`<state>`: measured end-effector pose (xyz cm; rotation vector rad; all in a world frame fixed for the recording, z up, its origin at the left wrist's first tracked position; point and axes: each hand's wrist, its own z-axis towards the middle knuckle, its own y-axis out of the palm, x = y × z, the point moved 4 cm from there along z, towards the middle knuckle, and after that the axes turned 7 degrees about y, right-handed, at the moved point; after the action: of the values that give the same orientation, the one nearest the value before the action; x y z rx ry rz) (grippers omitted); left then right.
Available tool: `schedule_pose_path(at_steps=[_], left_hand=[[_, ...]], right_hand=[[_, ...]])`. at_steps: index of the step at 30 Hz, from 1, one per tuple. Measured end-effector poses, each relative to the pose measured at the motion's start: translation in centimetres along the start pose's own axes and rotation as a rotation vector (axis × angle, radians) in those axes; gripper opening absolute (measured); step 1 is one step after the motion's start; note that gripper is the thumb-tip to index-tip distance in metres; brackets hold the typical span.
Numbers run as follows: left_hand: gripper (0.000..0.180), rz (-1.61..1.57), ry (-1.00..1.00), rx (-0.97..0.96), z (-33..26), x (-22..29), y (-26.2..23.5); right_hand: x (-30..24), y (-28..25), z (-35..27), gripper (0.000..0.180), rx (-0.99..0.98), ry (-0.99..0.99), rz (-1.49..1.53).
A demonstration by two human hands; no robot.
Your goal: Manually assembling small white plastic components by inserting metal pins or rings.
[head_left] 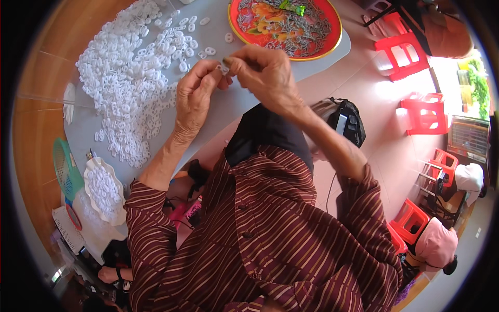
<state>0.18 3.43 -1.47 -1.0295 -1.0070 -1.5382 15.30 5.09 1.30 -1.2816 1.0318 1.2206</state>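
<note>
My left hand and my right hand meet over the edge of the grey table. Pinched between the fingertips of both is a small white plastic piece, oval with holes; the fingers partly cover it. Whether my right fingers also hold a tiny metal part cannot be seen. To the left spreads a large heap of similar white plastic pieces, with a few loose ones close to my left fingers. Just beyond my right hand lies a round red tray with a gold rim, strewn with small grey metal pins.
A green packet lies in the tray. At the left, a scalloped white dish of white pieces stands near a green basket. Red stools and a black mesh bag are to the right; other people sit around.
</note>
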Motion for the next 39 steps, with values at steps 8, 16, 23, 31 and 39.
schedule_pose_path(at_steps=[8,16,23,31,39], left_hand=[[0.015,0.203,-0.051,-0.080,0.5,1.1,0.6],[0.012,0.194,-0.038,-0.058,0.5,0.9,0.6],[0.013,0.209,-0.058,-0.070,0.4,0.9,0.8],[0.016,0.186,-0.077,-0.097,0.5,0.9,0.6],[0.016,0.180,-0.092,-0.091,0.5,0.9,0.7]], right_hand=[[-2.6,-7.2,9.1,0.020,-0.067,-0.327,-0.759],[-1.9,-8.3,11.0,0.021,-0.224,-0.308,-0.914],[-2.9,-6.2,10.5,0.017,-0.414,-0.312,-0.939],[-4.1,-4.8,9.3,0.013,-0.440,-0.353,-0.915],[-4.1,-4.1,6.5,0.015,-0.264,-0.927,-0.949]])
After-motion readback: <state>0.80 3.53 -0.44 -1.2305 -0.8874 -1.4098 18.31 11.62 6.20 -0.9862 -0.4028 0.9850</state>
